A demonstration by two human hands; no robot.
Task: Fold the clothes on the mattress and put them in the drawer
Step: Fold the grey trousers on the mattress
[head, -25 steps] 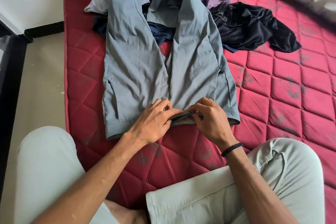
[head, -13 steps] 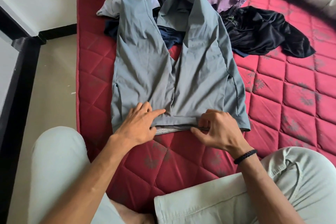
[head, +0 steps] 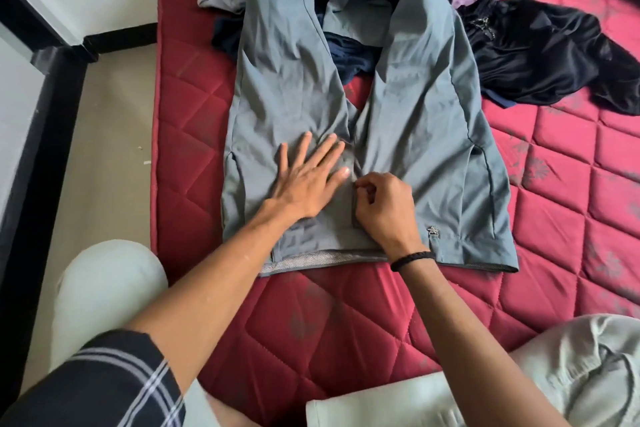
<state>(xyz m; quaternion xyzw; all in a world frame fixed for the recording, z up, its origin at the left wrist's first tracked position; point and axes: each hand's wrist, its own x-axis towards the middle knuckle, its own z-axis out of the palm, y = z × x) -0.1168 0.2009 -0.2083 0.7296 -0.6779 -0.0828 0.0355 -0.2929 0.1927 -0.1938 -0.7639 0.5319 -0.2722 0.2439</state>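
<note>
**Grey trousers spread flat, mid-frame**

The grey trousers (head: 398, 121) are laid on the red mattress (head: 554, 218). The left hand (head: 308, 180) is pressed flat on them, fingers straight. The fly is pinched by the right hand (head: 384, 208).

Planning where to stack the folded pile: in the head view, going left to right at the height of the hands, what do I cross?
Floor → mattress edge → grey trousers → left hand lying flat → right hand, fingers pinching the fly → bare mattress.
</note>
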